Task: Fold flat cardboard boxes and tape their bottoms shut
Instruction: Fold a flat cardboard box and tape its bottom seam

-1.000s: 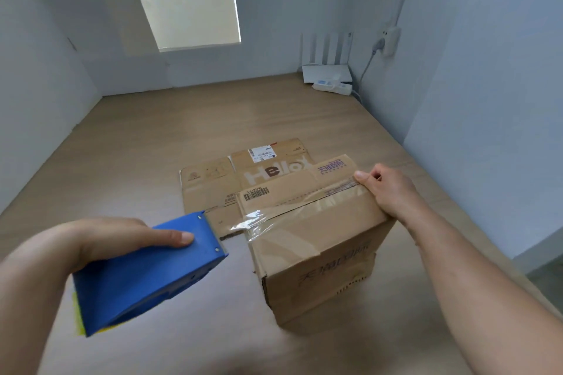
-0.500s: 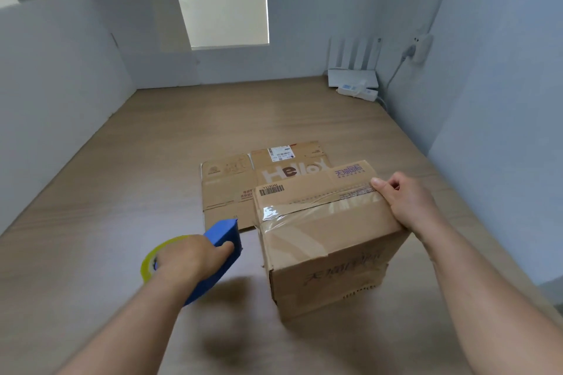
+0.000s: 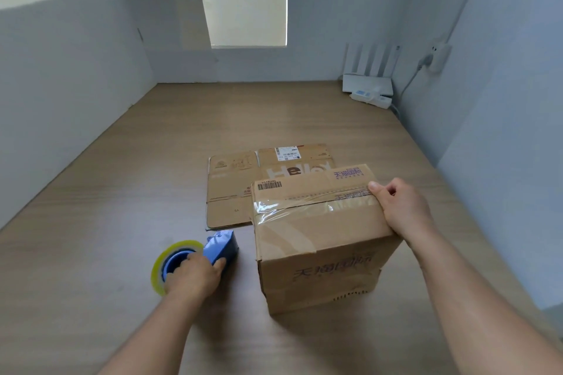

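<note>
The cardboard box (image 3: 320, 240) stands taped on the table (image 3: 122, 222) before you — your right hand (image 3: 402, 210) grips its top right edge, your left hand (image 3: 195, 277) clasps the blue tape dispenser (image 3: 221, 245) beside it.

Both bare forearms stretched forward, left hand (image 3: 195, 275) low, fingers (image 3: 190, 259) curled in a grip, right hand (image 3: 402, 207) higher, thumb flat, fingers clamped downward.

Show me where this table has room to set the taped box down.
Bare tabletop runs from the flat cardboard back to the router, and left of the tape dispenser toward the white board. Crowded: the centre, where dispenser, flat cardboard and taped box sit close together.
</note>
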Demonstrator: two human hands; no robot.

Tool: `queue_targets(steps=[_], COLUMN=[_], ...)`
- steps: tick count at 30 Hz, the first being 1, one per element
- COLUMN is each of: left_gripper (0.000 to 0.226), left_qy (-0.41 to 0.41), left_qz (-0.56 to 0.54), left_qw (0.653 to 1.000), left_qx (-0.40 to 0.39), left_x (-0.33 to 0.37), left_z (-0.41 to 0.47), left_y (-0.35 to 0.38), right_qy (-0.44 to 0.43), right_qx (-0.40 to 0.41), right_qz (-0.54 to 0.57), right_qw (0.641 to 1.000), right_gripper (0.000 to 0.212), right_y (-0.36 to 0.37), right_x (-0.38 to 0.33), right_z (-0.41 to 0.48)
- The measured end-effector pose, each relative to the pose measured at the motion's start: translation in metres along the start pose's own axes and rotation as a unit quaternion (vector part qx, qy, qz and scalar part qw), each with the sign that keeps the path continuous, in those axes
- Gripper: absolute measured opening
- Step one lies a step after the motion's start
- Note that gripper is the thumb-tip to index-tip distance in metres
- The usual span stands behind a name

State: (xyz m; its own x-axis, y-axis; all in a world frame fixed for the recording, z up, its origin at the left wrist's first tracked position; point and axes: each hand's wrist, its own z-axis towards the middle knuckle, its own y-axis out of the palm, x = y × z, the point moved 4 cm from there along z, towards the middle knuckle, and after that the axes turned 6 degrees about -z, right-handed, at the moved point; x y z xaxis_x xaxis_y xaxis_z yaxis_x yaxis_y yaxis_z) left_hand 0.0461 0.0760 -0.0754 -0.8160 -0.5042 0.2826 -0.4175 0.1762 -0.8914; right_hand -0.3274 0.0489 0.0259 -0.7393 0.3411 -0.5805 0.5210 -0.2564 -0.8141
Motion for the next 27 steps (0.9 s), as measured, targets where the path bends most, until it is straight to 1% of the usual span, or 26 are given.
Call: queue_targets(steps=[1, 2, 3, 4, 5, 6, 7, 8, 9, 10, 12, 13, 14, 15, 17, 18, 19, 21, 22, 24, 26, 27], left_gripper=[0.053, 0.051, 0.05, 0.055, 0.067, 0.083, 0.095, 0.099, 0.095, 0.083, 0.056, 0.052, 0.051, 0.053, 0.066, 0.073, 0.075, 0.073, 0.077, 0.092, 0.108, 0.122], left_qy=[0.002, 0.018, 0.05, 0.082, 0.107, 0.116, 0.114, 0.106, 0.099, 0.094, 0.098, 0.099, 0.102, 0.113, 0.14, 0.155, 0.179, 0.225, 0.243, 0.264, 0.282, 0.287], left_qz=[-0.066, -0.157, -0.244, -0.305, -0.334, -0.331, -0.31, -0.289, -0.282, -0.298, -0.387, -0.418, -0.428, -0.428, -0.44, -0.429, -0.398, -0.32, -0.303, -0.289, -0.248, -0.224], left_qw=[0.998, 0.987, 0.968, 0.948, 0.936, 0.936, 0.944, 0.951, 0.954, 0.95, 0.916, 0.902, 0.897, 0.895, 0.876, 0.871, 0.877, 0.901, 0.905, 0.907, 0.918, 0.924], left_qx=[0.009, 0.019, 0.032, 0.037, 0.028, 0.013, 0.003, -0.001, -0.001, -0.008, -0.034, -0.04, -0.047, -0.059, -0.141, -0.181, -0.201, -0.186, -0.174, -0.153, -0.131, -0.117], left_x=[0.013, 0.03, 0.052, 0.076, 0.099, 0.117, 0.128, 0.133, 0.133, 0.13, 0.12, 0.115, 0.108, 0.102, 0.089, 0.082, 0.075, 0.063, 0.059, 0.058, 0.061, 0.063], left_z=[-0.007, -0.014, -0.024, -0.035, -0.046, -0.056, -0.062, -0.064, -0.062, -0.058, -0.054, -0.052, -0.049, -0.048, -0.053, -0.058, -0.064, -0.079, -0.087, -0.108, -0.126, -0.133], left_y=[-0.009, -0.017, -0.027, -0.035, -0.041, -0.043, -0.044, -0.043, -0.042, -0.04, -0.039, -0.037, -0.036, -0.037, -0.038, -0.038, -0.04, -0.037, -0.035, -0.03, -0.023, -0.019], right_qy=[-0.002, -0.003, -0.004, -0.005, -0.007, -0.009, -0.012, -0.013, -0.012, -0.011, -0.014, -0.021, -0.027, -0.031, -0.039, -0.044, -0.05, -0.064, -0.072, -0.09, -0.115, -0.125], right_qx=[0.003, 0.005, 0.006, 0.006, 0.005, 0.004, 0.005, 0.007, 0.007, 0.005, -0.004, -0.009, -0.015, -0.023, -0.047, -0.062, -0.077, -0.103, -0.112, -0.125, -0.13, -0.128], right_qz=[-0.003, -0.006, -0.007, -0.008, -0.009, -0.01, -0.009, -0.007, -0.005, -0.004, 0.001, 0.008, 0.015, 0.019, 0.023, 0.021, 0.012, -0.027, -0.051, -0.102, -0.142, -0.155], right_qw=[1.0, 1.0, 1.0, 1.0, 1.0, 1.0, 1.0, 1.0, 1.0, 1.0, 1.0, 1.0, 0.999, 0.999, 0.998, 0.997, 0.996, 0.992, 0.99, 0.983, 0.975, 0.972], right_gripper=[0.036, 0.036, 0.036, 0.036, 0.036, 0.036, 0.036, 0.037, 0.037, 0.037, 0.037, 0.037, 0.036, 0.036, 0.036, 0.037, 0.038, 0.042, 0.045, 0.049, 0.05, 0.051], right_y=[0.0, 0.001, 0.001, 0.001, 0.001, 0.001, 0.001, 0.0, 0.0, 0.001, 0.003, 0.004, 0.005, 0.006, 0.004, 0.002, -0.001, -0.003, -0.003, 0.002, 0.009, 0.013], right_x=[0.0, 0.0, 0.0, 0.0, 0.0, -0.001, 0.0, 0.0, 0.002, 0.004, 0.004, 0.003, 0.002, 0.001, 0.001, 0.002, 0.002, -0.002, -0.006, -0.02, -0.036, -0.043], right_z=[0.0, 0.0, 0.0, 0.0, -0.001, -0.001, -0.001, 0.0, 0.0, 0.001, 0.001, 0.001, 0.001, 0.002, 0.007, 0.011, 0.016, 0.024, 0.027, 0.031, 0.032, 0.031])
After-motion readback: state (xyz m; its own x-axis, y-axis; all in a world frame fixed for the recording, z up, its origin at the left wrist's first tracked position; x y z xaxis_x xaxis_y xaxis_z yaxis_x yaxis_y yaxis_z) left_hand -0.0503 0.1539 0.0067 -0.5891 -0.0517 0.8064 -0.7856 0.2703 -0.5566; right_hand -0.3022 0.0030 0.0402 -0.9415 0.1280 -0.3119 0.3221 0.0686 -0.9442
